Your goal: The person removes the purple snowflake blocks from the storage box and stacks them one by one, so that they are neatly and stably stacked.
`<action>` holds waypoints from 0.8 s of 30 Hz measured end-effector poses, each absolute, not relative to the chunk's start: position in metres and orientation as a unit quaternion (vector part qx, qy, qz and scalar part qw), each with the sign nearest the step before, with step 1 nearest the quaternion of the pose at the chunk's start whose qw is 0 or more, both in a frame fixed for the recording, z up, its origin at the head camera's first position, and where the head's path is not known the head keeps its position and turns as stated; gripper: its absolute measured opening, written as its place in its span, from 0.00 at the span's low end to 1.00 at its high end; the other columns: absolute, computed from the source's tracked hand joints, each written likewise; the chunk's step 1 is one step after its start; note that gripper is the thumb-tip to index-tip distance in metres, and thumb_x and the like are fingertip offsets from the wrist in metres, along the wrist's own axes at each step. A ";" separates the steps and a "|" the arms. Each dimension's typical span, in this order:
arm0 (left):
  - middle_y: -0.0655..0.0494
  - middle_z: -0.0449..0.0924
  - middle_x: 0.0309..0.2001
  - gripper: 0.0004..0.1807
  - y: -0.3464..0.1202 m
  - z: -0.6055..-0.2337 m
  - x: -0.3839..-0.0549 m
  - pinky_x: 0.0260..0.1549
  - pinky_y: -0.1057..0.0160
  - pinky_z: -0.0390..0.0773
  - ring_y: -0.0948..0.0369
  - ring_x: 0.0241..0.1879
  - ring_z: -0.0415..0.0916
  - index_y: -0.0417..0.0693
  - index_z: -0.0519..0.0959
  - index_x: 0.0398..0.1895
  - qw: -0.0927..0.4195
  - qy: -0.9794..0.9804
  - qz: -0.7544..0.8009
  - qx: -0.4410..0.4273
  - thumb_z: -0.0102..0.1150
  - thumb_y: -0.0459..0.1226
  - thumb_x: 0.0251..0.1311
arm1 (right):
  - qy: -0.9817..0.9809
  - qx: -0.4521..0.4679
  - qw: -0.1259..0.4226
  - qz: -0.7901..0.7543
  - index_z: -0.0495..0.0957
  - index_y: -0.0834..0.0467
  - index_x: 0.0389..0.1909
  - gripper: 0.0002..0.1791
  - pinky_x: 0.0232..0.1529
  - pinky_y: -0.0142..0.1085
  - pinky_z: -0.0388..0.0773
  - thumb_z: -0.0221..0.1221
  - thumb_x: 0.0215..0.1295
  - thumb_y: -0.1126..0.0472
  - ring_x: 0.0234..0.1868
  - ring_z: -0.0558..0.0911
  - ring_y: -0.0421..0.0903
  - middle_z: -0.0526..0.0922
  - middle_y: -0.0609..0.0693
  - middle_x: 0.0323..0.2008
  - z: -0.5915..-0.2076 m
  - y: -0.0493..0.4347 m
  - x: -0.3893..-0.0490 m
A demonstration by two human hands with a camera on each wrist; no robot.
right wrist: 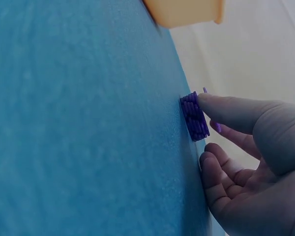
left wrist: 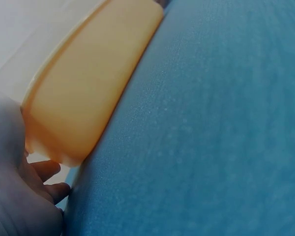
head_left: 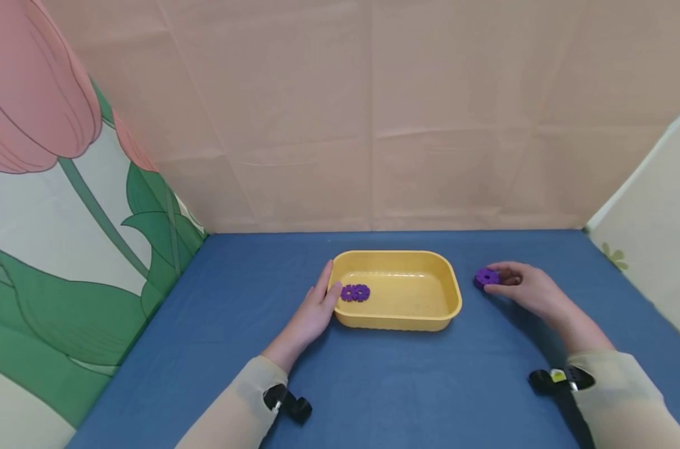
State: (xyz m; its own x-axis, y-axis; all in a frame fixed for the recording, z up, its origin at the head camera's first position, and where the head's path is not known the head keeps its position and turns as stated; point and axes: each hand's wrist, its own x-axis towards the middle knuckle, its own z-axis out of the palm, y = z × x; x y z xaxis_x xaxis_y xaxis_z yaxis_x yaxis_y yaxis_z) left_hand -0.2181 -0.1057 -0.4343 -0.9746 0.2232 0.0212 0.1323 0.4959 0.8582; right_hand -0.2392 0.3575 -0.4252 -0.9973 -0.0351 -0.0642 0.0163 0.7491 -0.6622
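My left hand [head_left: 316,307] holds the left end of a yellow plastic basin [head_left: 398,323], its thumb over the rim and its fingers along the outside wall. Two purple notched plastic discs [head_left: 355,292] lie flat side by side in the basin, near that thumb. To the right of the basin, my right hand [head_left: 529,288] pinches a purple notched disc [right wrist: 216,127] between thumb and index finger. Close beneath it, a short stack of the same discs [right wrist: 194,118] sits on the blue table. The other fingers of this hand are curled loosely beside the stack.
The blue-covered table [head_left: 385,380] runs back to a beige cloth wall [head_left: 368,125]. A panel with printed tulips [head_left: 110,224] stands along the left side, and a pale panel [head_left: 654,224] along the right. A black camera mount is strapped at each wrist.
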 end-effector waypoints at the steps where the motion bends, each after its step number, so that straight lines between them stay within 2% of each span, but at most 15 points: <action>1: 0.55 0.48 0.90 0.39 -0.106 -0.435 -0.219 0.84 0.38 0.36 0.45 0.88 0.40 0.65 0.43 0.93 0.046 0.864 0.491 0.103 0.38 0.60 0.89 | 0.935 -0.005 0.037 -0.354 0.73 0.67 0.76 0.39 0.54 0.59 0.81 0.68 0.79 0.44 0.58 0.78 0.67 0.77 0.73 0.63 -0.425 0.357 -0.239; 12: 0.59 0.45 0.90 0.40 -0.106 -0.436 -0.221 0.85 0.41 0.35 0.49 0.89 0.40 0.67 0.41 0.93 0.053 0.865 0.488 0.101 0.36 0.64 0.87 | 0.939 -0.012 0.034 -0.341 0.73 0.68 0.75 0.39 0.54 0.62 0.81 0.70 0.77 0.45 0.58 0.77 0.69 0.77 0.74 0.63 -0.426 0.358 -0.240; 17: 0.58 0.46 0.90 0.40 -0.106 -0.436 -0.221 0.84 0.39 0.35 0.48 0.89 0.39 0.66 0.42 0.93 0.051 0.863 0.492 0.106 0.37 0.62 0.88 | 0.939 -0.016 0.031 -0.341 0.74 0.69 0.74 0.38 0.57 0.66 0.79 0.70 0.77 0.46 0.59 0.77 0.70 0.76 0.75 0.63 -0.428 0.357 -0.241; 24: 0.59 0.45 0.90 0.41 -0.107 -0.437 -0.220 0.84 0.39 0.35 0.47 0.89 0.38 0.68 0.41 0.93 0.053 0.860 0.496 0.106 0.36 0.65 0.86 | 0.939 -0.016 0.033 -0.341 0.74 0.69 0.74 0.38 0.58 0.68 0.78 0.71 0.77 0.46 0.60 0.76 0.71 0.76 0.75 0.64 -0.429 0.357 -0.242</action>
State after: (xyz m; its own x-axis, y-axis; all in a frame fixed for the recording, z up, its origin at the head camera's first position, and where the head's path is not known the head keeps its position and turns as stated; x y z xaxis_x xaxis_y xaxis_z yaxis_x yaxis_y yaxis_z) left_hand -0.2200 -0.1068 -0.4366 -0.9721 0.2342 0.0143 0.1296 0.4852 0.8648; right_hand -0.2422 0.3574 -0.4294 -0.9972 -0.0536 -0.0514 -0.0081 0.7666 -0.6420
